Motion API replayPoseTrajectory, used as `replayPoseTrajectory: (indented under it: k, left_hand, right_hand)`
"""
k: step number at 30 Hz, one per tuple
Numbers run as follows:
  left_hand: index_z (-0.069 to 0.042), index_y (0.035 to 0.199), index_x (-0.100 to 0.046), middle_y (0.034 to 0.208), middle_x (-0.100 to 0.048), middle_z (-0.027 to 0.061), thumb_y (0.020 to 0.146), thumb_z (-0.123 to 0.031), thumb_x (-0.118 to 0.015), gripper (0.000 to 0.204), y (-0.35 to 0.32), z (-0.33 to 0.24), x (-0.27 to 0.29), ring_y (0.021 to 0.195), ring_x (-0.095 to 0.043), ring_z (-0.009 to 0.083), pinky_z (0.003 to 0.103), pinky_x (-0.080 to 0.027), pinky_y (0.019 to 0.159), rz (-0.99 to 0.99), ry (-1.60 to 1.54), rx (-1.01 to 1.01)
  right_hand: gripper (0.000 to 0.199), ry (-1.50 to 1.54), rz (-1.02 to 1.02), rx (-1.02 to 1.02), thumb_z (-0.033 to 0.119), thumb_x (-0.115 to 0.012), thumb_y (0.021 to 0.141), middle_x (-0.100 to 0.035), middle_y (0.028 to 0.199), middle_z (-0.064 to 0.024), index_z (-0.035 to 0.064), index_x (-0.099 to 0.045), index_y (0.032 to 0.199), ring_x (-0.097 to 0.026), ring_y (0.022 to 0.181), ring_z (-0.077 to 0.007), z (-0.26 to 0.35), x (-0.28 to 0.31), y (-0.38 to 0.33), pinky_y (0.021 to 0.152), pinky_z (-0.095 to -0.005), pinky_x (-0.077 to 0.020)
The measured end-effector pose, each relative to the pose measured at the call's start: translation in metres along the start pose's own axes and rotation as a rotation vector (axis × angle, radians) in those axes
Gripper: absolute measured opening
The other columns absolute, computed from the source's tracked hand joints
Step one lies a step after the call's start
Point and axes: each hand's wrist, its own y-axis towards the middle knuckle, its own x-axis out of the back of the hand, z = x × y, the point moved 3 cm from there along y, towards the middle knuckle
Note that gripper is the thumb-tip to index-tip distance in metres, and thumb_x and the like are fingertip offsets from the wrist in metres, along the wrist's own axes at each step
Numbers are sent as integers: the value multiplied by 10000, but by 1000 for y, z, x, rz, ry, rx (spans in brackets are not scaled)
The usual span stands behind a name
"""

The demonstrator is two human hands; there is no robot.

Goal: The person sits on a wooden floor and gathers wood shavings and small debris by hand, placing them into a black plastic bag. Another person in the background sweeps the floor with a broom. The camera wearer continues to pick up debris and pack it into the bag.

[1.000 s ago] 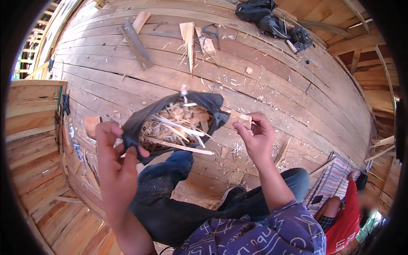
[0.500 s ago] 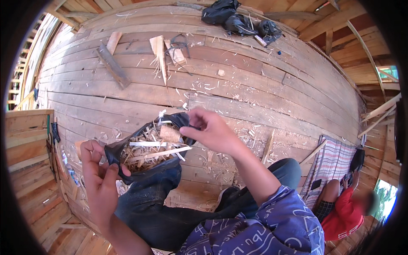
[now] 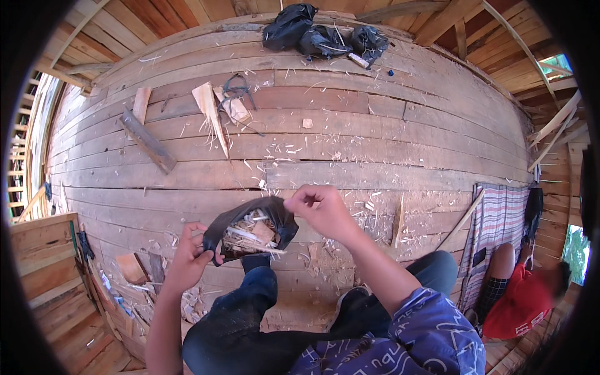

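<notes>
A black plastic bag [image 3: 284,226] hangs mouth up above my left knee, filled with wood shavings and offcuts [image 3: 253,232]. Pale strips and a small block lie on top of the filling. My left hand [image 3: 189,253] grips the bag's left rim, thumb outside and fingertips curled into the opening. At the opposite side, my right hand [image 3: 320,211] pinches the upper right edge of the bag between thumb and fingers. The bag's lower part is hidden.
Shavings litter the plank floor [image 3: 350,131]. Ahead lie a dark board [image 3: 149,142], a split wedge [image 3: 211,115] and a block with a dark strap [image 3: 234,106]. Several black bags [image 3: 325,39] stand at the far edge. A person in red [image 3: 515,303] sits beside a striped mat [image 3: 497,212] at right.
The bag and both hands have moved away from me and to the right. Its mouth looks narrower. My view has shifted, and the person in red has turned the head.
</notes>
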Motion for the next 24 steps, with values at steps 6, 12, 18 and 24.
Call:
replayPoseTrajectory:
  k: [6, 12, 18, 24]
  left_hand:
    - [-94, 1177, -321, 875, -551, 95, 782, 157, -463, 489, 68, 97, 41, 681, -605, 199, 387, -560, 672, -221, -478, -6]
    - [-116, 1183, -343, 903, -550, 89, 782, 135, -459, 487, 44, 96, 52, 695, -597, 202, 412, -567, 678, -270, -593, -77]
    - [-90, 1128, -338, 914, -551, 97, 793, 145, -440, 421, 28, 107, 63, 712, -620, 226, 452, -569, 717, -342, -673, -104]
    - [-97, 1146, -352, 928, -559, 87, 790, 118, -484, 435, 13, 112, 80, 729, -623, 218, 426, -568, 725, -424, -726, -137]
  right_hand:
    - [479, -541, -381, -39, 283, -722, 758, -545, 1119, -185, 12, -539, 1108, -547, 995, -261, -149, 101, 85, 845, -376, -452]
    - [910, -1105, -501, -271, 549, -633, 764, -228, 1470, -254, 53, -260, 1429, -174, 1385, -382, -208, 115, 127, 1091, -539, -172]
    - [786, -1168, -359, -83, 459, -594, 820, -246, 1466, -234, 26, -294, 1404, -203, 1376, -383, -232, 35, 114, 1088, -570, -169]
    - [671, -1173, 102, -113, 268, -626, 813, -307, 1427, -226, 21, -345, 1370, -287, 1341, -359, -223, -36, 37, 1065, -507, -280]
